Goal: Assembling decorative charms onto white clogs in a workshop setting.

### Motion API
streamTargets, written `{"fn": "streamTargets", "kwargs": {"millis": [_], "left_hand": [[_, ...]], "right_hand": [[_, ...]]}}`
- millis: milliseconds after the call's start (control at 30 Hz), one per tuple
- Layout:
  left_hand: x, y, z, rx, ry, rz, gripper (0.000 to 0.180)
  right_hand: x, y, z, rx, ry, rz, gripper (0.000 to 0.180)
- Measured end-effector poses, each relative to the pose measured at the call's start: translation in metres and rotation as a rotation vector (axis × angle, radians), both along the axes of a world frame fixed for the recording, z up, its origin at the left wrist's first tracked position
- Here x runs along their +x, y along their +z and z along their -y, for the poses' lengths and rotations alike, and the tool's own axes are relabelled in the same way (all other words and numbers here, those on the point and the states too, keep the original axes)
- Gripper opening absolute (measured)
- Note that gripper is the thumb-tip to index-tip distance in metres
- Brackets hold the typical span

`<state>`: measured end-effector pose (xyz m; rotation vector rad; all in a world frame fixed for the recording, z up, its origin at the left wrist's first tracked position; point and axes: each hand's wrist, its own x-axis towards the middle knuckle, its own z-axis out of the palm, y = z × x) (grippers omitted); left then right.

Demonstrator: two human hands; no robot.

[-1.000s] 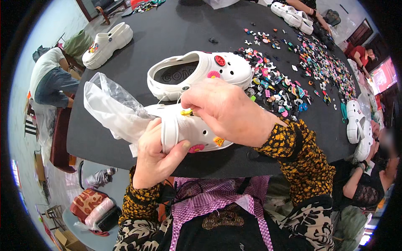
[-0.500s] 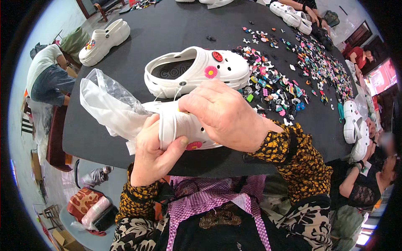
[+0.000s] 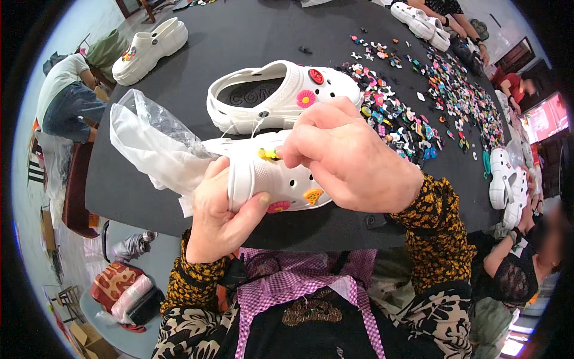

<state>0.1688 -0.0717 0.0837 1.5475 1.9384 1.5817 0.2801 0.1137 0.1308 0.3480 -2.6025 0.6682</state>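
Observation:
A white clog [image 3: 276, 184] is gripped around its heel strap and upper by my left hand [image 3: 218, 209], thumb on the near side. Set in its upper are a yellow-green charm [image 3: 267, 154], an orange pizza-slice charm [image 3: 313, 196] and a pink flower charm [image 3: 278, 207]. My right hand [image 3: 350, 158] is closed over the toe end, its curled fingertips beside the yellow-green charm. What they pinch, if anything, is hidden. Just beyond stands the matching white clog [image 3: 242, 122], joined by a thin clear tie and bearing a pink flower charm [image 3: 305, 99] and a red round charm [image 3: 315, 76].
A crumpled clear plastic bag [image 3: 149, 140] hangs about the held clog's heel. Many small colourful charms [image 3: 442, 90] spread over the dark table's right side. Another white clog [image 3: 152, 51] stands far left; more white clogs [image 3: 505, 185] lie at right near co-workers.
My right hand has shifted right and lifted off the upper, baring the yellow-green and pizza-slice charms. My left hand keeps its hold on the clog.

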Motion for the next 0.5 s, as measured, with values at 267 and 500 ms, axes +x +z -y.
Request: {"fn": "streamTargets", "kwargs": {"millis": [267, 500], "left_hand": [[0.000, -0.003, -0.003, 0.028, -0.018, 0.004, 0.020], [-0.001, -0.006, 0.002, 0.009, -0.003, -0.017, 0.023]], "right_hand": [[-0.001, -0.007, 0.008, 0.071, 0.019, -0.071, 0.028], [0.000, -0.006, 0.013, 0.075, 0.064, -0.005, 0.029]]}}
